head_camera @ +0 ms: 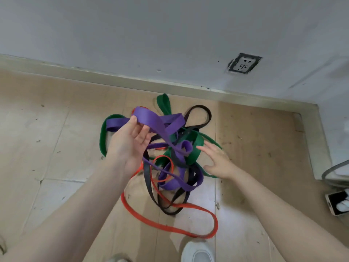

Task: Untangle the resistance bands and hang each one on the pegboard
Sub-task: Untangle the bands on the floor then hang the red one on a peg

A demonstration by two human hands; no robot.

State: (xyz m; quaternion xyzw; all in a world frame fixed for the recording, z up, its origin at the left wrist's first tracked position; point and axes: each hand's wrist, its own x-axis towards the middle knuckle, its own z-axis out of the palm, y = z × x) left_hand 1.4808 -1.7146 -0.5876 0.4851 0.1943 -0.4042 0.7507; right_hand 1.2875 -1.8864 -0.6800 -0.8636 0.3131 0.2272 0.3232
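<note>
A big grey-white wall [170, 35] fills the top. Under it lies a tan wooden floor [47, 129], with a pale baseboard [113, 76] running where the two meet.

In the middle of the floor sits a tangled pile of resistance bands. The red band [170, 226] makes the widest loop and stretches out toward the person's white shoe [198, 252]. The green band [103, 138] curls around the left side of the pile and pokes out at the top by the baseboard. The purple band [156, 120] is wide and flat. Part of it is lifted up above the pile, and the rest twists down into the knot. The black band [204, 112] is thin and loops out at the upper right and down at the bottom.

The left hand [132, 142] is palm up and holds the lifted purple band, thumb on top and fingers under it. The right hand [217, 161] is spread wide with straight fingers over the green band at the right side of the pile. It may be touching it, but that is hard to tell.

A wall socket [244, 63] sits low on the wall at the right. A small box [338, 204] lies at the far right edge.
</note>
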